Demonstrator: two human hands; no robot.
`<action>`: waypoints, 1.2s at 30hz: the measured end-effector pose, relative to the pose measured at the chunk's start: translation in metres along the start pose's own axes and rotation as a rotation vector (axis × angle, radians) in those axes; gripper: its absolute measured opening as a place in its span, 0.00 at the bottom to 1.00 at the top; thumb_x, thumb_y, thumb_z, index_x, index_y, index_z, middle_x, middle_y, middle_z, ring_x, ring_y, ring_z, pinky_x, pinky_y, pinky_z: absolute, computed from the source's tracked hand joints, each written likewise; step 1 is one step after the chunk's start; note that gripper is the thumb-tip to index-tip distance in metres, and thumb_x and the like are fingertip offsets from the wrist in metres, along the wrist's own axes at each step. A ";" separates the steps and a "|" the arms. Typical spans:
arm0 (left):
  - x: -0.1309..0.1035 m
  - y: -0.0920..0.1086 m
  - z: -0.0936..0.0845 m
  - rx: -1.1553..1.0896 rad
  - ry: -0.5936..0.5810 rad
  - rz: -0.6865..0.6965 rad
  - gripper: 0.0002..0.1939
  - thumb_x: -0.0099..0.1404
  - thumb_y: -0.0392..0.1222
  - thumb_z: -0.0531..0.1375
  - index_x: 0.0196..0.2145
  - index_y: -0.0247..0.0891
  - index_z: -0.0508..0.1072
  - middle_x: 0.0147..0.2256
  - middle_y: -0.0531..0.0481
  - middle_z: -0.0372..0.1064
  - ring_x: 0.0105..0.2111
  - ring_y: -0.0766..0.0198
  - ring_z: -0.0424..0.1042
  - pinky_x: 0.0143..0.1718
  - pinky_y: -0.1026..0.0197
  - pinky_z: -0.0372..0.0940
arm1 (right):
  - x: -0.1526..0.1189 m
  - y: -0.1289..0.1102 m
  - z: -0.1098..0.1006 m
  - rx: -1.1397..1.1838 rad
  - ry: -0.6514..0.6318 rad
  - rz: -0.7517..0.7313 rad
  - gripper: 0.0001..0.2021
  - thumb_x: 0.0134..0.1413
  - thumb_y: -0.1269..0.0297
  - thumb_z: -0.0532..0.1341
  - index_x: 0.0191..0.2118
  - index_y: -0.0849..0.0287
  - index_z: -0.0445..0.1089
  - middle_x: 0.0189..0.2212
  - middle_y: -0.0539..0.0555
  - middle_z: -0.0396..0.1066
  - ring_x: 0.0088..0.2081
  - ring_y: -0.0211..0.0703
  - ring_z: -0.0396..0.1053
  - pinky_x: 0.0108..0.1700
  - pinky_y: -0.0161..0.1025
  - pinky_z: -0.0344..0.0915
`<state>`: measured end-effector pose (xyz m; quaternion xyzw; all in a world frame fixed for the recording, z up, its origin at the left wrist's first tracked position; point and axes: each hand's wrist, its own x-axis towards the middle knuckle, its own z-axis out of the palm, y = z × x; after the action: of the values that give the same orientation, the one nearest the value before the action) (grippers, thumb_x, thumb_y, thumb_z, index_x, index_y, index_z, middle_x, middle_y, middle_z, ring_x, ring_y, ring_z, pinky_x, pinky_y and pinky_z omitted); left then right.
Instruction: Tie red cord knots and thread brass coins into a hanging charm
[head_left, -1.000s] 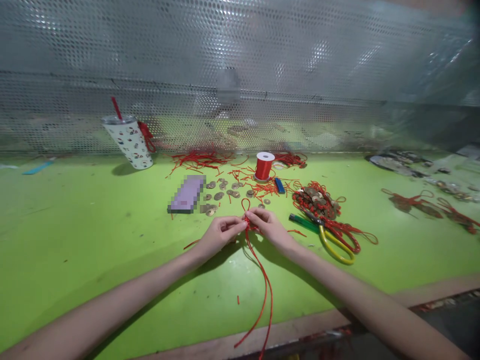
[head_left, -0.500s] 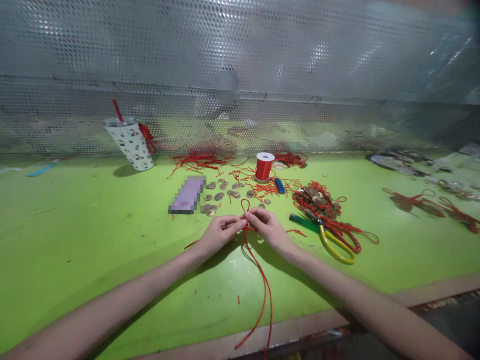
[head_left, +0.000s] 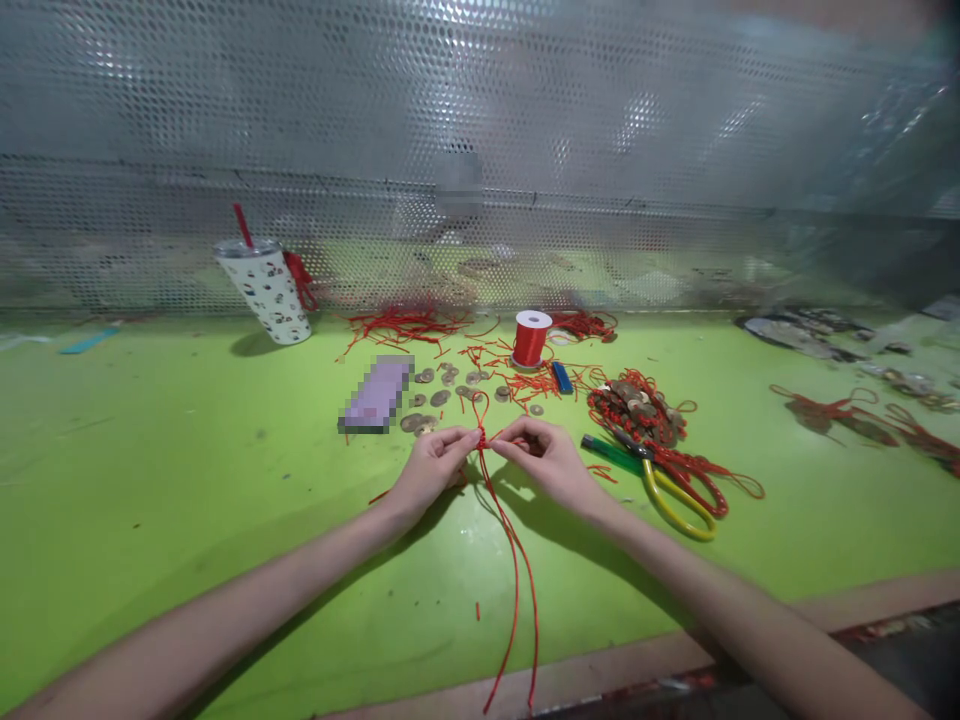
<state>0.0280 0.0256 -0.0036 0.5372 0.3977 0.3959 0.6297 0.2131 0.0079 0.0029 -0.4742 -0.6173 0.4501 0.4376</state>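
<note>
A red cord [head_left: 513,545] is held between both hands, with a small loop standing above a knotted part and two long tails hanging down toward the table's front edge. My left hand [head_left: 437,462] pinches the cord at the left of the knot. From the right, the thumb and forefinger of my right hand [head_left: 546,455] grip a strand of the cord close beside the knot. Just beyond the hands lie several round metal coins with holes [head_left: 440,398]. The exact path of the strands inside the fingers is hidden.
Yellow-and-red-handled scissors [head_left: 679,500], a green-handled tool [head_left: 611,452] and a pile of corded coins [head_left: 637,408] lie right. Behind are a red thread spool [head_left: 532,340], a blue lighter [head_left: 562,378], cord scraps [head_left: 405,322], a blurred purple phone-like slab [head_left: 379,392] and a tumbler [head_left: 268,293].
My right hand has drawn slightly away to the right from my left, uncovering the knot. The view has shifted a little, and the cord tails have swung.
</note>
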 end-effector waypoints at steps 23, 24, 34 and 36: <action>0.000 0.006 -0.005 0.084 -0.137 0.005 0.17 0.61 0.53 0.66 0.29 0.35 0.71 0.18 0.61 0.51 0.18 0.74 0.49 0.20 0.67 0.45 | 0.002 0.008 -0.001 0.020 0.055 0.026 0.16 0.56 0.49 0.64 0.35 0.59 0.71 0.24 0.47 0.64 0.26 0.37 0.58 0.28 0.37 0.54; -0.001 0.006 -0.006 0.064 -0.150 -0.001 0.16 0.60 0.52 0.67 0.30 0.35 0.71 0.18 0.61 0.51 0.18 0.74 0.49 0.21 0.66 0.44 | 0.003 0.008 -0.001 0.020 0.063 0.029 0.16 0.56 0.49 0.64 0.35 0.59 0.71 0.24 0.47 0.64 0.26 0.36 0.58 0.28 0.37 0.54; -0.001 0.004 -0.005 0.024 -0.118 -0.031 0.17 0.58 0.51 0.68 0.34 0.33 0.74 0.19 0.61 0.52 0.17 0.74 0.49 0.19 0.66 0.43 | 0.001 0.004 0.000 0.029 0.081 0.028 0.15 0.57 0.51 0.63 0.34 0.59 0.70 0.24 0.47 0.63 0.25 0.36 0.56 0.27 0.37 0.52; 0.000 0.004 -0.005 0.029 -0.127 -0.019 0.18 0.58 0.53 0.68 0.33 0.33 0.74 0.18 0.61 0.52 0.17 0.74 0.49 0.19 0.66 0.44 | 0.001 0.003 0.000 0.033 0.086 0.034 0.15 0.57 0.51 0.64 0.34 0.59 0.70 0.24 0.47 0.63 0.25 0.36 0.56 0.27 0.37 0.52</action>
<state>0.0229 0.0275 -0.0003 0.5664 0.3679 0.3492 0.6496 0.2134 0.0089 -0.0005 -0.4960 -0.5823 0.4471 0.4637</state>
